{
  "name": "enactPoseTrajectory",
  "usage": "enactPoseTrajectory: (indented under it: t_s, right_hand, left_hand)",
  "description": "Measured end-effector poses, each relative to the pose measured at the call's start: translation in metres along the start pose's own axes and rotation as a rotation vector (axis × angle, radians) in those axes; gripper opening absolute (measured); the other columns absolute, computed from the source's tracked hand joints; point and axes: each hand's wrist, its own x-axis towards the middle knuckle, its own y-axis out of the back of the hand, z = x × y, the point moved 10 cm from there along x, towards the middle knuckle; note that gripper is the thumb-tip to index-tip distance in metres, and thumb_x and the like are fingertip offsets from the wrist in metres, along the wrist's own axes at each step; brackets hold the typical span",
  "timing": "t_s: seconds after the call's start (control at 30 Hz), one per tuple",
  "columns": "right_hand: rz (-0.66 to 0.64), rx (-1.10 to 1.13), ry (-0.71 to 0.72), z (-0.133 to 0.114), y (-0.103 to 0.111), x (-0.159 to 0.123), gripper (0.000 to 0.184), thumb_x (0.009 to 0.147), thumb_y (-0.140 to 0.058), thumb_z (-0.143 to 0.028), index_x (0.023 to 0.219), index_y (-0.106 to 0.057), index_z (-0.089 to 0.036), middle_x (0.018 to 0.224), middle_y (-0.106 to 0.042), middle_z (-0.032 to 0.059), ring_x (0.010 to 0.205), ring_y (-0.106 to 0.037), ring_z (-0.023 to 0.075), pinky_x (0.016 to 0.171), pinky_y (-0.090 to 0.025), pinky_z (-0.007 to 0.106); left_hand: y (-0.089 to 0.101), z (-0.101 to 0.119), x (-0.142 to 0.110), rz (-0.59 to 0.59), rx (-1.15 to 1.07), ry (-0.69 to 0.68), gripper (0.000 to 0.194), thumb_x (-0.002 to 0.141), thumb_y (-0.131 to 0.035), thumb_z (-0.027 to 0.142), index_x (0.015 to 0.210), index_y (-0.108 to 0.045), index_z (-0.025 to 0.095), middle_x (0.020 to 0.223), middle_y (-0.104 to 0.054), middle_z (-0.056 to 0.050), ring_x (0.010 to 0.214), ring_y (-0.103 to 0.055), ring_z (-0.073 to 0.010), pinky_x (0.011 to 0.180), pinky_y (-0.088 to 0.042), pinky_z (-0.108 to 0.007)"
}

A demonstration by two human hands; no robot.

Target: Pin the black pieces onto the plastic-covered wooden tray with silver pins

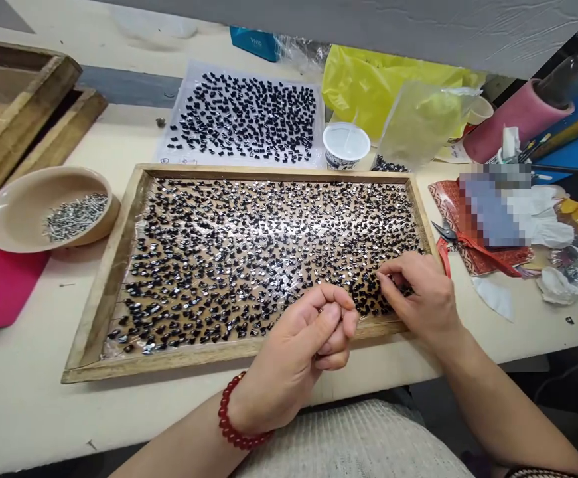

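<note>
A wooden-framed tray (269, 174) lies in front of me, covered with many small glossy black pieces set in rows on a plastic-wrapped brown bed. My left hand (311, 338) is curled closed above the tray's front edge, a red bead bracelet at its wrist. Whatever lies inside its fingers is hidden. Over the tray's front right corner, my right hand (421, 295) is held in a pinch close to the black pieces (368, 302). Its thumb and forefinger tips nearly meet, and anything between them is too small to make out.
Left of the tray stands a beige bowl (7, 216) of metal pins, beside a pink plastic object (0, 285). Behind are a plastic sheet (169, 123) with more black pieces, a white cup (346, 143) and a yellow bag (363, 83). Red-handled cutters (488, 254) lie right.
</note>
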Motion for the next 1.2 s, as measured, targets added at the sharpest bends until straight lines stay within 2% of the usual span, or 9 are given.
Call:
enactPoseTrajectory:
  t_s: [0.17, 0.37, 0.43, 0.57, 0.67, 0.87, 1.07, 1.2]
  right_hand:
    - [-0.029, -0.135, 0.059, -0.007, -0.014, 0.003, 0.012, 0.088, -0.058, -0.011, 0.08, -0.06, -0.019, 0.066, -0.06, -0.0023, 0.06, -0.049, 0.0125, 0.067, -0.032, 0.031]
    - [-0.057, -0.138, 0.046, -0.005, -0.02, 0.002, 0.013, 0.087, -0.057, -0.011, 0.079, -0.06, -0.02, 0.065, -0.06, -0.0025, 0.06, -0.048, 0.0129, 0.069, -0.03, 0.031]
    - [-0.063, -0.142, 0.046, -0.005, -0.021, 0.002, 0.013, 0.087, -0.057, -0.011, 0.078, -0.06, -0.02, 0.064, -0.059, -0.0027, 0.06, -0.047, 0.0132, 0.069, -0.029, 0.031]
    - [-0.073, -0.138, 0.055, -0.006, -0.022, 0.002, 0.014, 0.086, -0.057, -0.009, 0.077, -0.059, -0.02, 0.065, -0.06, -0.0028, 0.06, -0.048, 0.0129, 0.069, -0.029, 0.031]
    - [-0.07, -0.146, 0.064, -0.007, -0.022, 0.002, 0.014, 0.086, -0.058, -0.009, 0.077, -0.059, -0.02, 0.064, -0.059, -0.003, 0.06, -0.048, 0.0128, 0.069, -0.029, 0.031]
    - [-0.066, -0.143, 0.065, -0.007, -0.021, 0.002, 0.013, 0.086, -0.06, -0.009, 0.077, -0.06, -0.019, 0.066, -0.062, -0.0026, 0.06, -0.051, 0.0127, 0.069, -0.03, 0.031]
    - [-0.042, -0.128, 0.073, -0.005, -0.019, -0.001, 0.011, 0.088, -0.062, -0.012, 0.079, -0.062, -0.019, 0.069, -0.067, -0.0017, 0.063, -0.056, 0.0129, 0.07, -0.032, 0.032]
    - [-0.026, -0.099, 0.067, -0.002, -0.014, -0.002, 0.005, 0.09, -0.064, -0.017, 0.087, -0.066, -0.019, 0.069, -0.067, -0.0019, 0.061, -0.056, 0.0116, 0.069, -0.034, 0.031]
  left_hand:
    - [0.004, -0.002, 0.001, -0.015, 0.007, 0.014, 0.013, 0.098, -0.058, 0.029, 0.092, -0.06, 0.017, 0.06, -0.047, 0.007, 0.046, -0.014, -0.0055, 0.042, -0.014, -0.016]
    - [0.006, -0.001, -0.003, -0.027, 0.161, -0.034, 0.04, 0.091, -0.067, 0.048, 0.068, -0.061, 0.015, 0.048, -0.035, 0.007, 0.046, -0.024, -0.0081, 0.045, -0.017, -0.023]
    - [0.007, 0.0, -0.004, -0.017, 0.198, -0.045, 0.04, 0.087, -0.071, 0.049, 0.067, -0.065, 0.014, 0.052, -0.039, 0.005, 0.048, -0.028, -0.0085, 0.047, -0.018, -0.024]
    - [0.011, -0.001, -0.004, 0.02, 0.216, -0.039, 0.03, 0.083, -0.077, 0.044, 0.075, -0.073, 0.015, 0.061, -0.053, 0.001, 0.053, -0.035, -0.0093, 0.048, -0.022, -0.023]
    - [0.013, -0.003, -0.004, 0.034, 0.177, -0.021, 0.023, 0.081, -0.081, 0.038, 0.081, -0.072, 0.017, 0.061, -0.057, 0.001, 0.053, -0.036, -0.0089, 0.048, -0.023, -0.022]
    - [0.014, -0.003, -0.004, 0.03, 0.179, -0.019, 0.035, 0.076, -0.083, 0.045, 0.072, -0.064, 0.015, 0.056, -0.054, 0.002, 0.051, -0.038, -0.0086, 0.048, -0.025, -0.021]
    - [0.013, -0.006, -0.004, -0.014, 0.243, -0.024, 0.049, 0.067, -0.085, 0.057, 0.063, -0.059, 0.016, 0.053, -0.045, 0.005, 0.047, -0.031, -0.0075, 0.045, -0.023, -0.023]
    - [0.013, -0.008, -0.003, -0.03, 0.261, -0.034, 0.051, 0.069, -0.081, 0.061, 0.062, -0.061, 0.015, 0.051, -0.049, 0.005, 0.043, -0.032, -0.0066, 0.044, -0.024, -0.023]
